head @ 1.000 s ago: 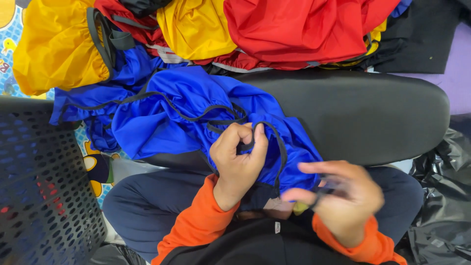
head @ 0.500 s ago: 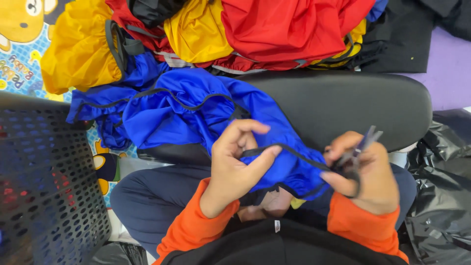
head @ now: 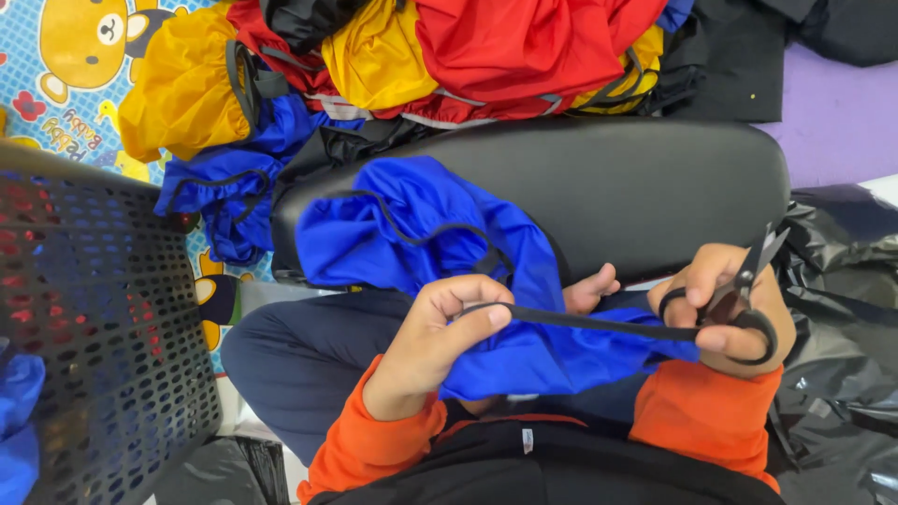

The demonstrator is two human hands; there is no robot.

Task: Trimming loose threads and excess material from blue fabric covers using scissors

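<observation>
A blue fabric cover (head: 421,234) with black elastic trim lies over my lap and a black padded seat (head: 636,187). My left hand (head: 440,337) pinches one end of a black strap (head: 589,323) that runs taut across the blue fabric. At the strap's other end my right hand (head: 725,313) grips it together with a pair of black-handled scissors (head: 748,281), blades pointing up and away. Both sleeves are orange.
A heap of yellow, red and blue covers (head: 421,56) lies beyond the seat. A black perforated basket (head: 103,327) stands at the left on a cartoon-print mat (head: 56,56). Black plastic bags (head: 842,281) lie at the right, and dark cloth on a purple surface (head: 842,122).
The strap, slack and looped before, is now pulled straight between my hands. My right hand has moved right with the scissors. The blue fabric has bunched closer to me.
</observation>
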